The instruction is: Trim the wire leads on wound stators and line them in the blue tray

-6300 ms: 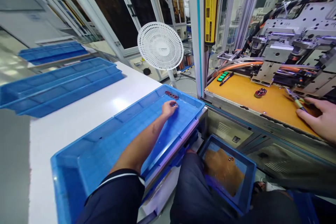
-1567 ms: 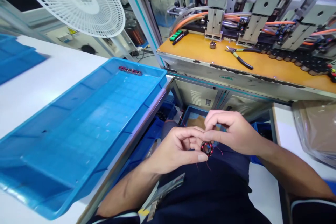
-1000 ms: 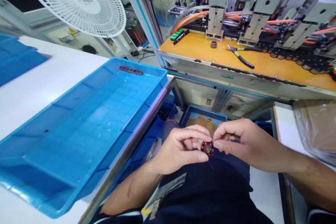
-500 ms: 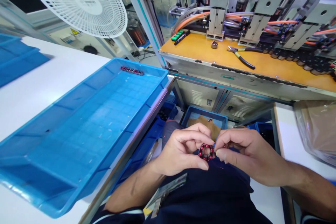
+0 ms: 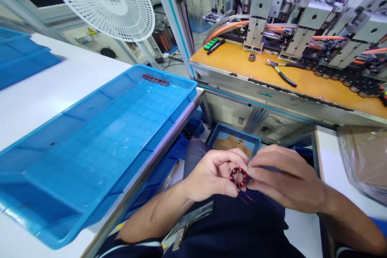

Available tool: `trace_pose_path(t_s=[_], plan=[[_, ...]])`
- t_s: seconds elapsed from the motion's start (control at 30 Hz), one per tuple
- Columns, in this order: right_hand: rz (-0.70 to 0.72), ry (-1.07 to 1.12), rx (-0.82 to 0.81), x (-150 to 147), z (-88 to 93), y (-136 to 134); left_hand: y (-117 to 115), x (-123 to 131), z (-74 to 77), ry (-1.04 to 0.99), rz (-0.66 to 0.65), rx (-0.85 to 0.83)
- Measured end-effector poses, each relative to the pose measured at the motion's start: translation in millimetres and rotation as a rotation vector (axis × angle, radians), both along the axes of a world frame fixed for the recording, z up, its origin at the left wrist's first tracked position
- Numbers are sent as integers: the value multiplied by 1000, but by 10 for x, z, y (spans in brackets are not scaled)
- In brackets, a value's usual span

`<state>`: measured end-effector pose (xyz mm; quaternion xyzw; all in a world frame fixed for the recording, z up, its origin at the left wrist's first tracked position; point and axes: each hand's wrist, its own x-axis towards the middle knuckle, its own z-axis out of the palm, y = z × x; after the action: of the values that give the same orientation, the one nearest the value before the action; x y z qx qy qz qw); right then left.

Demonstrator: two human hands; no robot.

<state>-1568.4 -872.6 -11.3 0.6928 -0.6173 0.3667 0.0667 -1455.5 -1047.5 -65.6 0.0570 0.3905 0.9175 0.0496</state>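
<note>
A small ring-shaped part with red windings [image 5: 238, 178] is held over my lap, its open centre facing up toward me. My left hand [image 5: 213, 173] pinches it from the left between thumb and fingers. On its other side, my right hand [image 5: 286, 177] has its fingertips at the ring's right edge, fingers close together; what lies between them is hidden. Thin red wire ends [image 5: 248, 197] hang below the ring. A row of similar red-wound parts [image 5: 155, 80] lies at the far end of the large blue tray [image 5: 121, 185] on the left.
Behind stands a machine with an orange worktop [image 5: 223, 58], bearing pliers [image 5: 282, 73], a small metal ring [image 5: 252, 57] and a black marker [image 5: 215, 46]. A white fan [image 5: 111, 4] is at upper left. A smaller blue tray [image 5: 256, 141] sits low beyond my hands. Plastic-wrapped cardboard [image 5: 365, 157] lies right.
My right hand's fingers have straightened and shifted against the ring's right side. The wire ends below the ring show more clearly. The whole view has shifted slightly.
</note>
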Motion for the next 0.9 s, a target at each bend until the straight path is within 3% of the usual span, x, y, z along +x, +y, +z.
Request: trace_pose_path(t_s=[0.37, 0.5, 0.67, 0.83, 0.9], plan=[[11, -116, -87, 24, -92, -44, -23, 12, -4, 4, 34, -58], [-82, -261, -77, 124, -153, -49, 14, -4, -14, 134, 176, -191], [-209, -383, -182, 235, -284, -95, 28, 1, -69, 258, 358, -366], [-218, -285, -197, 220, -327, -91, -60, 71, -54, 48, 133, -444], [-227, -244, -191, 209, -312, -82, -57, 97, -44, 42, 108, -427]])
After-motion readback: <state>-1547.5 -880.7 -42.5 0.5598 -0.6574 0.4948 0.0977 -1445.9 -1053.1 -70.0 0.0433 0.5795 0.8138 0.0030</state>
